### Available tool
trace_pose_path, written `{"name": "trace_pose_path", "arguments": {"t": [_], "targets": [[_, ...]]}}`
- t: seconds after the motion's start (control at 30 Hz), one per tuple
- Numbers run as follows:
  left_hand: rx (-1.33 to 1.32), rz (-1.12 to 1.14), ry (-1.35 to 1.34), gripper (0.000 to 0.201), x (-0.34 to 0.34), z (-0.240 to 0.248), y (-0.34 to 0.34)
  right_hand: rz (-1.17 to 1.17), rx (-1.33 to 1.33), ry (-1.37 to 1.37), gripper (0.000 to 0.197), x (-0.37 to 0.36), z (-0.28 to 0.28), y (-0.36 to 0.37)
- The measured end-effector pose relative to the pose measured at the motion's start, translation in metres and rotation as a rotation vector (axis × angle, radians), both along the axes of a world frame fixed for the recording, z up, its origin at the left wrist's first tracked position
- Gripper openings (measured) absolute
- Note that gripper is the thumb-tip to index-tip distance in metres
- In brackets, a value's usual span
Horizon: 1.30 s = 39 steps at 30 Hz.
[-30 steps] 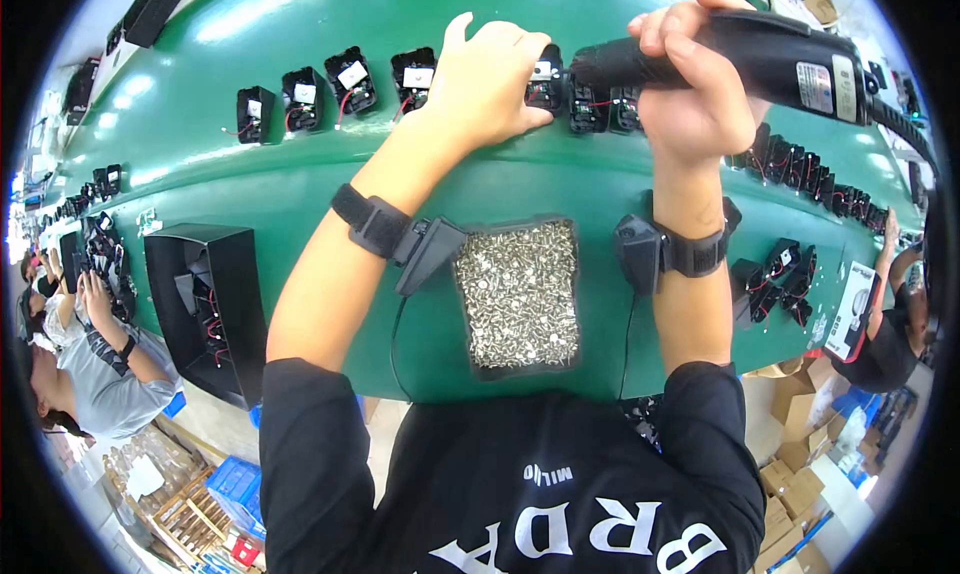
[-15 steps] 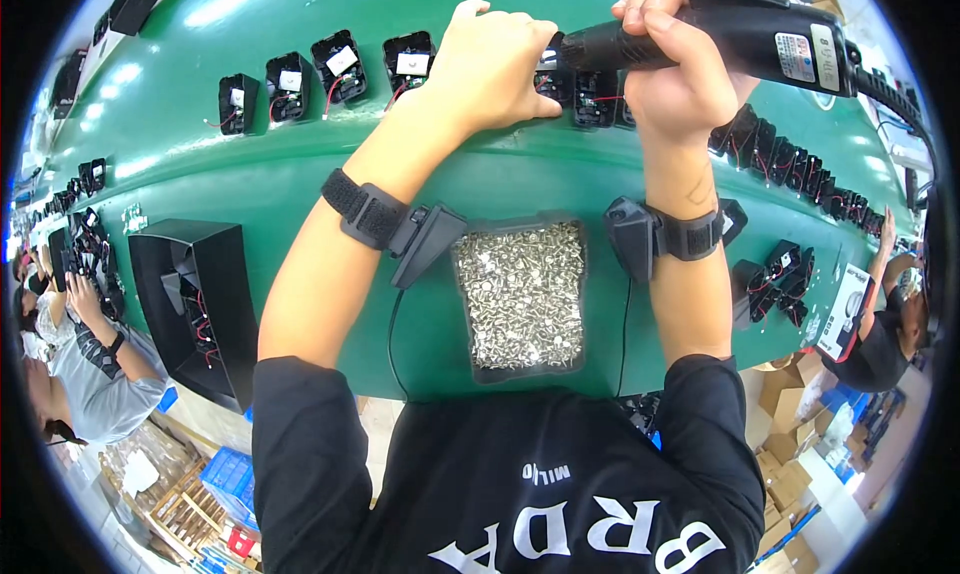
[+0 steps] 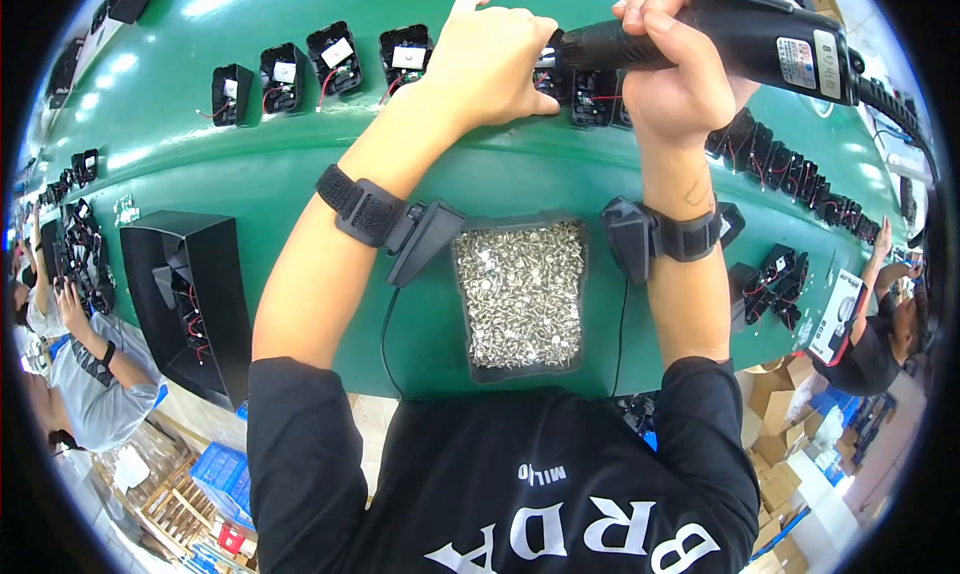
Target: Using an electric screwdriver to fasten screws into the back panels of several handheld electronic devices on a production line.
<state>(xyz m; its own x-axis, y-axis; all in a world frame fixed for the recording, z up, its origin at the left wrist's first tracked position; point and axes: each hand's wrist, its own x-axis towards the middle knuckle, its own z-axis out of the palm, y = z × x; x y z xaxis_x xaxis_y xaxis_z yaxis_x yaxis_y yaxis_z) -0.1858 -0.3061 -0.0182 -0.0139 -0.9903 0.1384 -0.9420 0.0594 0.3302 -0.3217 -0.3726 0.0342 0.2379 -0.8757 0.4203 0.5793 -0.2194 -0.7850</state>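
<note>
My right hand point(image 3: 680, 64) is wrapped round a black electric screwdriver point(image 3: 765, 39), which lies nearly level with its tip pointing left and its cable running off to the right. The tip reaches a small black plastic housing point(image 3: 562, 86), mostly hidden behind my left hand point(image 3: 492, 64). The thumb and forefinger of that hand grip the housing from its left side. A row of similar open housings point(image 3: 405, 56) with white parts and red wires stands to the left. One more housing point(image 3: 595, 99) is just right of the tip.
A clear tray point(image 3: 462, 304) full of small silver screws sits on the green table point(image 3: 300, 169) before me. To the left is a black bin point(image 3: 150, 284) with wired parts. Further housings point(image 3: 790, 164) line the right side. People work at both sides.
The whole view has shifted slightly, with the left-hand housings a little further left. Both hands and the screwdriver keep nearly the same pose at the housing.
</note>
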Motion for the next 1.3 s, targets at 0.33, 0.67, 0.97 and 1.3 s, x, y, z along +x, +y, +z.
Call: {"name": "trace_pose_path", "arguments": {"t": [0.33, 0.67, 0.97, 1.3], "targets": [[-0.027, -0.004, 0.002, 0.069, 0.005, 0.000, 0.001, -0.005, 0.008, -0.026, 0.045, 0.004, -0.001, 0.001], [-0.017, -0.005, -0.020, 0.066, 0.007, 0.006, 0.001, 0.162, -0.026, 0.046, 0.038, 0.004, -0.003, 0.006], [-0.193, -0.075, -0.047, 0.055, 0.020, -0.001, 0.009, 0.140, -0.318, 0.119, 0.027, 0.018, -0.019, 0.014], [0.056, -0.060, -0.034, 0.078, 0.013, 0.010, 0.017, -0.059, -0.018, -0.141, 0.038, -0.011, 0.010, 0.038]]}}
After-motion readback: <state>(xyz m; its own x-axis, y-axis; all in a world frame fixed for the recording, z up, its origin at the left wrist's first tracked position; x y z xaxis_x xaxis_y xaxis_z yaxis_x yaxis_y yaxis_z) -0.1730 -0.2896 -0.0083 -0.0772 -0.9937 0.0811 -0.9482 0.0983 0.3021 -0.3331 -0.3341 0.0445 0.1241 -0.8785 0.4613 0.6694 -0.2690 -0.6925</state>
